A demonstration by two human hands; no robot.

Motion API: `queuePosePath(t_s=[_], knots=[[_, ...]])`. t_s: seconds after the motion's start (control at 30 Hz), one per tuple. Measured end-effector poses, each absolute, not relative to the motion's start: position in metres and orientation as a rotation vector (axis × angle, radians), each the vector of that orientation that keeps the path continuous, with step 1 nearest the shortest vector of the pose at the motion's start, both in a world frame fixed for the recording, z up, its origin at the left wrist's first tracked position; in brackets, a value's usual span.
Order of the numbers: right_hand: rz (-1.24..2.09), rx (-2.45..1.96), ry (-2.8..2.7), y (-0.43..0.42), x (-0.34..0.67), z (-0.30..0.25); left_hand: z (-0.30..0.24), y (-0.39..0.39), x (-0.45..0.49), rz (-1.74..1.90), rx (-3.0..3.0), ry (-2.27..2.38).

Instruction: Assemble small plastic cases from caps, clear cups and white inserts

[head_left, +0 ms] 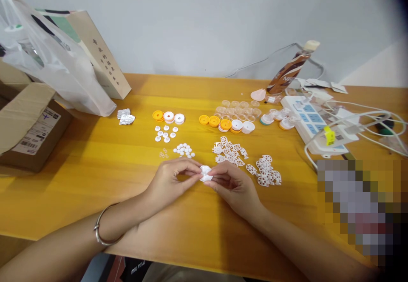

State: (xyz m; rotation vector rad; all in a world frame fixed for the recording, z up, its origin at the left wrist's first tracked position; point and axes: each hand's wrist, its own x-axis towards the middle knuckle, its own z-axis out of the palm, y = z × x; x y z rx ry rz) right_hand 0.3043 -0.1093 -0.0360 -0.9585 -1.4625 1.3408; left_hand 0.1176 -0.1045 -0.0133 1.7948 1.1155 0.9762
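My left hand (170,180) and my right hand (232,184) meet over the middle of the yellow wooden table (95,167). Both pinch one small white plastic piece (205,173) between their fingertips, just above the tabletop. A silver bangle (102,231) sits on my left wrist. Right behind the hands lie several white wheel-shaped parts (229,152), with a second heap (266,171) to the right of my right hand. Small white buttons (184,150) lie behind my left hand.
Orange and white round caps (168,117) and more caps (226,123) lie further back, with clear cups (237,108). A power strip (314,124) with cables and a tilted bottle (288,73) are at the right. A cardboard box (28,124), plastic bag (54,61) and foil scrap (126,117) are at the left.
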Motion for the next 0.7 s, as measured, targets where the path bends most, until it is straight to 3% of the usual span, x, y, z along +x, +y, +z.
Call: queuePosePath(t_s=[0.4, 0.7], knots=[[1.171, -0.932, -1.656, -0.1073, 0.3053, -0.0343, -0.0158, -0.1010, 0.1217, 0.970, 1.381, 1.058], [1.371, -0.924, -1.452, -0.1048, 0.3042, -0.0331, -0.0169, -0.0980, 0.1197, 0.941, 1.292, 1.056]])
